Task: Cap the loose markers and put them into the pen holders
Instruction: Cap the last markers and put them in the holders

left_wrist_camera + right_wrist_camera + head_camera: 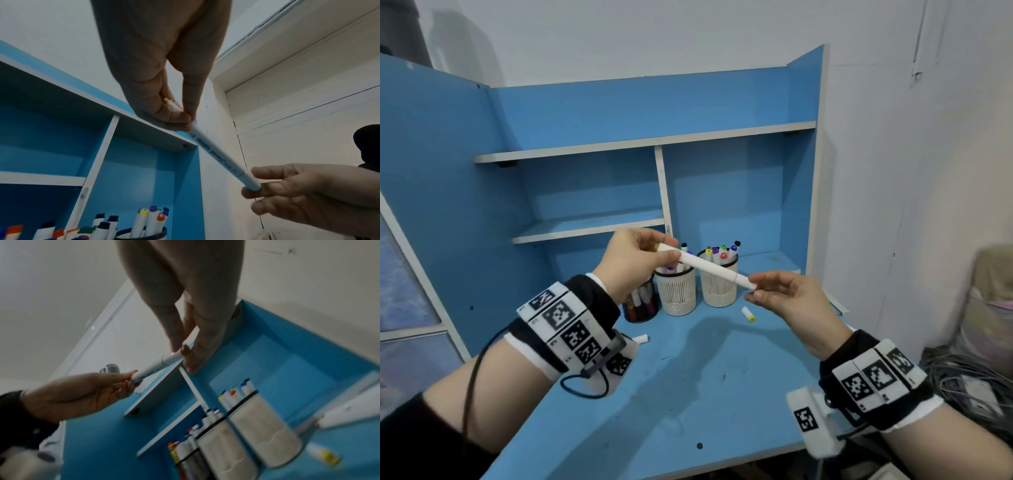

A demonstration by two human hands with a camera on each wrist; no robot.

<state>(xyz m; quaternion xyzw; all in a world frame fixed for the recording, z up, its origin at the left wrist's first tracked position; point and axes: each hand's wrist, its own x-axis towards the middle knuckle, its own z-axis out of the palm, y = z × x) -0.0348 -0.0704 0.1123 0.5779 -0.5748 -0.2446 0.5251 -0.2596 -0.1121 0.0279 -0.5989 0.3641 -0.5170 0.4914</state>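
A white marker is held slantwise in the air above the pen holders. My left hand pinches its upper end, where a yellowish tip shows between the fingers. My right hand pinches the lower, capped end between thumb and fingertips. Below stand three holders with capped markers: a black mesh one and two white mesh ones. A loose white cap with a yellow end lies on the blue desk. Another small white piece lies behind my left wrist.
The desk has a blue hutch with white-edged shelves right behind the holders. A white wall runs close along the right side. A pile of cables lies off the desk's right edge.
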